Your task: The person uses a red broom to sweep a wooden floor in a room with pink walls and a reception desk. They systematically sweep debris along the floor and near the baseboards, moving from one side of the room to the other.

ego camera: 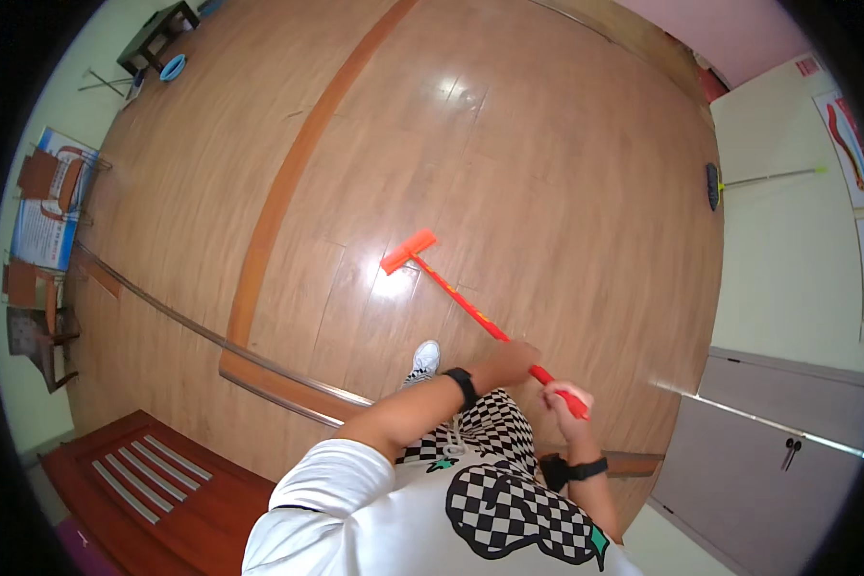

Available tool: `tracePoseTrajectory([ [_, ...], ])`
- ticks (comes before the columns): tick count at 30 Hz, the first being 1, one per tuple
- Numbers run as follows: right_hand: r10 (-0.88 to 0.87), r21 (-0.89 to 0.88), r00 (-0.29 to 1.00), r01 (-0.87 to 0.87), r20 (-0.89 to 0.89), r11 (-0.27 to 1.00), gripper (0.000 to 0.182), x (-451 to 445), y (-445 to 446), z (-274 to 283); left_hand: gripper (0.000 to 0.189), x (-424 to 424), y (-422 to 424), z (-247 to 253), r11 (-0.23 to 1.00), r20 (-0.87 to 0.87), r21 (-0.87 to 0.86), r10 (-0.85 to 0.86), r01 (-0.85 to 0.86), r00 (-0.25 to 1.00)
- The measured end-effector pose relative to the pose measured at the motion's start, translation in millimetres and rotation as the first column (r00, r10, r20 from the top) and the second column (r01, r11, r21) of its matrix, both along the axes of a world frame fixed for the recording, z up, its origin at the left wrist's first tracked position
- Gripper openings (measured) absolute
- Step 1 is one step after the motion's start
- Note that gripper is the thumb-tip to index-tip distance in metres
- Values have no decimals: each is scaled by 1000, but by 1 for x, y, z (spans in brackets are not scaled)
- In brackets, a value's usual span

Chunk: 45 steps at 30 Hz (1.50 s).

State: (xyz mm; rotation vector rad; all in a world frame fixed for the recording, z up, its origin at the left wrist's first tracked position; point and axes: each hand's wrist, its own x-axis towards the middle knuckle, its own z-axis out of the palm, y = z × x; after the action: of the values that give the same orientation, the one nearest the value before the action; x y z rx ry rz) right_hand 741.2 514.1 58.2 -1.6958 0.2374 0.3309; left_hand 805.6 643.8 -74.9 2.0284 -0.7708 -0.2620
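Note:
A red broom (468, 306) slants over the wood-look floor (547, 216), its orange-red head (409, 252) up and to the left of my hands. My left hand (520, 360) is closed around the lower-middle part of the red handle. Nearer the handle's end, my right hand (569, 403) grips it too. Both wrists wear black bands. The head lies at or just above the floor; contact cannot be told. A white shoe (426, 358) shows below the head.
A metal-edged floor strip (295, 385) crosses at left. Brown chairs (43, 173), a dark table (151, 39) and a blue basin (173, 68) stand along the left wall. A dark-headed mop (713, 187) leans at right, above a grey cabinet (756, 446). A red-brown door (187, 497) is lower left.

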Motion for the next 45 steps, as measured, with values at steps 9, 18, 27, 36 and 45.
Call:
tracePoseTrajectory([
  [9, 413, -5, 875, -426, 252, 905, 11, 122, 127, -77, 16, 93, 163, -14, 855, -51, 444, 323, -268, 945],
  [18, 328, -95, 944, -330, -31, 939, 11, 128, -26, -46, 16, 102, 21, -19, 936, -94, 351, 74, -36, 993],
  [27, 359, -11, 933, -359, 11, 933, 9, 202, -73, -45, 16, 165, -25, 4, 968, -208, 245, 106, -53, 972],
  [36, 669, 72, 674, -719, 314, 691, 14, 301, 122, -83, 16, 208, 167, -22, 685, -63, 573, 585, -451, 809],
  [45, 442, -10, 897, -442, -30, 897, 13, 350, 46, -31, 15, 276, 77, -14, 900, -114, 268, 383, -343, 917],
])
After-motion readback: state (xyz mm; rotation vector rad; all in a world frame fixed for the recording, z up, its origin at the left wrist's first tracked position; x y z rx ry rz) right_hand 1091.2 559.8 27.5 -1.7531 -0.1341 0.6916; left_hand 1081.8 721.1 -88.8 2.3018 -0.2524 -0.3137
